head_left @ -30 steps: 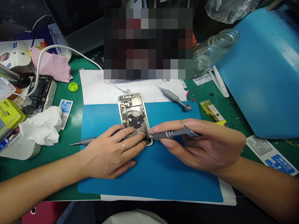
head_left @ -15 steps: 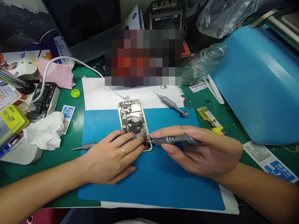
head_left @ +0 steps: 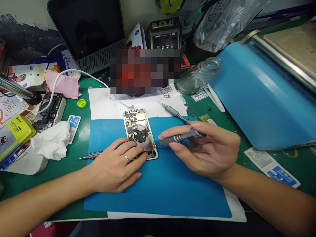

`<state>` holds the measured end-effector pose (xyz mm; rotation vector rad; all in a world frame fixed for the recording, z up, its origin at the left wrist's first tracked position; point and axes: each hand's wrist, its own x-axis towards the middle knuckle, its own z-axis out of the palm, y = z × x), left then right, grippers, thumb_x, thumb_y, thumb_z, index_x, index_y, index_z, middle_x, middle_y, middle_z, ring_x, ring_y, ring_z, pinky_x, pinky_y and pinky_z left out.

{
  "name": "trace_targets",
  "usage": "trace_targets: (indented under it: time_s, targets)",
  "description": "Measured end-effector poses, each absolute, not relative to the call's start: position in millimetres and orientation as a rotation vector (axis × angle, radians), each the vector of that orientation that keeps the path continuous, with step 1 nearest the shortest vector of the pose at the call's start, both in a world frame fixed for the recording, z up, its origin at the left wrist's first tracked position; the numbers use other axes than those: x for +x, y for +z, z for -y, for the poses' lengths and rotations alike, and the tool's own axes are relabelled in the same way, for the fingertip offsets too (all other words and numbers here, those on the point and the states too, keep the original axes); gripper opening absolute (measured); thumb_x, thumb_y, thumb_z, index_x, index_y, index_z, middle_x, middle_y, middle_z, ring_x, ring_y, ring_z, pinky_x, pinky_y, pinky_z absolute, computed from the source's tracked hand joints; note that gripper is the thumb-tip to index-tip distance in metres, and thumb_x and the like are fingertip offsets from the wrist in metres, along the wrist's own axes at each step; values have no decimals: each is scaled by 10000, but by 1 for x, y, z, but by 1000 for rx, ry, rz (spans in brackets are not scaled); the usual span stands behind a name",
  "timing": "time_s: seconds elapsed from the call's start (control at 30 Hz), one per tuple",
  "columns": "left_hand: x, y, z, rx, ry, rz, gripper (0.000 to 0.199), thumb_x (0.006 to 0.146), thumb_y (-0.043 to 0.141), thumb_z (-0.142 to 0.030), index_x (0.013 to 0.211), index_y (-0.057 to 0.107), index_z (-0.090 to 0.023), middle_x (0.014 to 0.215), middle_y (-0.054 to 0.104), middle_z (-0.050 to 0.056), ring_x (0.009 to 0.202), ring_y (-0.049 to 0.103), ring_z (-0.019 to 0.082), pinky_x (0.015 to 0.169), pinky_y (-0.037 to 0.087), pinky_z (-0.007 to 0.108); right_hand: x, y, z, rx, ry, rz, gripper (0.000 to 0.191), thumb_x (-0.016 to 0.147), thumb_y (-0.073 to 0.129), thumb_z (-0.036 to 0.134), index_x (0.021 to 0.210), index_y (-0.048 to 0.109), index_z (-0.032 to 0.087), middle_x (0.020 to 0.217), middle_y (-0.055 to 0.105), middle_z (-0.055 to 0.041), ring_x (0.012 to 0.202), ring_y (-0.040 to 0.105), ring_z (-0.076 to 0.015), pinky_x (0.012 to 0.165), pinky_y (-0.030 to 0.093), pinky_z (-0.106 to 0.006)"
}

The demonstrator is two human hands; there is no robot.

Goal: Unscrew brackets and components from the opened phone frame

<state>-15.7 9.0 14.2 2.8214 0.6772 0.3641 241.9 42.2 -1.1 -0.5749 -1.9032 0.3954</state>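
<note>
An opened phone [head_left: 141, 131], its inner parts showing, lies on the blue mat [head_left: 158, 191]. My left hand [head_left: 116, 169], with a ring on one finger, rests palm down with fingers spread over the phone's lower left part and covers it. In my right hand [head_left: 212, 151] a grey screwdriver [head_left: 171, 139] is pinched between thumb and fingers. Its thin tip is at the phone's lower right edge; whether it touches, I cannot tell. A second screwdriver [head_left: 172, 111] lies beyond the phone, and a third [head_left: 89, 155] lies left of my left hand, partly hidden by it.
On the left are another opened phone [head_left: 48, 110], a crumpled tissue [head_left: 51, 140], a yellow battery box [head_left: 18, 135] and a green cap [head_left: 81, 103]. A white cable [head_left: 74, 70] arches towards the mat. A glass jar [head_left: 198, 77] and a large blue sheet [head_left: 249, 98] stand at right.
The view has shifted a little. My right hand has moved the screwdriver tip slightly up along the phone's right edge. My left fingers have drawn back slightly, uncovering more of the phone's bottom end.
</note>
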Motion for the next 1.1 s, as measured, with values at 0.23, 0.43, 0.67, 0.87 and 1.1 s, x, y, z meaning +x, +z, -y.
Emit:
trace_targets:
  time_s: [0.23, 0.43, 0.67, 0.87, 1.1]
  targets:
    - [-17, 14, -8, 2825, 387, -696, 389, 999, 511, -301, 1330, 567, -104, 1278, 635, 143, 1140, 559, 279, 1041, 445, 472, 239, -10, -45, -561, 373, 1813, 798, 779, 696, -15, 1482, 443, 262, 1011, 761, -36, 836, 770, -190, 689, 681, -320]
    - [-19, 13, -6, 2854, 447, -708, 352, 989, 530, -316, 1258, 607, -102, 1046, 649, 116, 932, 566, 240, 845, 462, 409, 225, 9, -36, -533, 390, 1783, 789, 776, 675, -49, 1469, 461, 261, 999, 723, -30, 831, 757, -180, 712, 681, -326]
    - [-20, 11, -4, 2946, 434, -700, 357, 1007, 504, -337, 1230, 615, -81, 815, 617, 57, 744, 549, 201, 639, 350, 368, 211, 13, -35, -513, 335, 1769, 765, 801, 656, -4, 1485, 431, 253, 955, 761, -30, 767, 753, -167, 612, 665, -293]
    - [-20, 9, -4, 2945, 398, -690, 357, 1013, 496, -335, 1240, 602, -81, 793, 627, 52, 743, 571, 194, 629, 346, 362, 228, 6, -46, -465, 204, 1889, 819, 769, 724, 37, 1501, 420, 242, 915, 797, -52, 676, 739, -176, 490, 619, -273]
    - [-20, 9, -5, 2921, 456, -695, 335, 1012, 501, -319, 1224, 614, -84, 774, 624, 41, 714, 551, 186, 622, 328, 359, 224, 2, -42, -459, 255, 1852, 792, 787, 689, 26, 1499, 410, 230, 944, 778, -46, 754, 763, -168, 567, 641, -275]
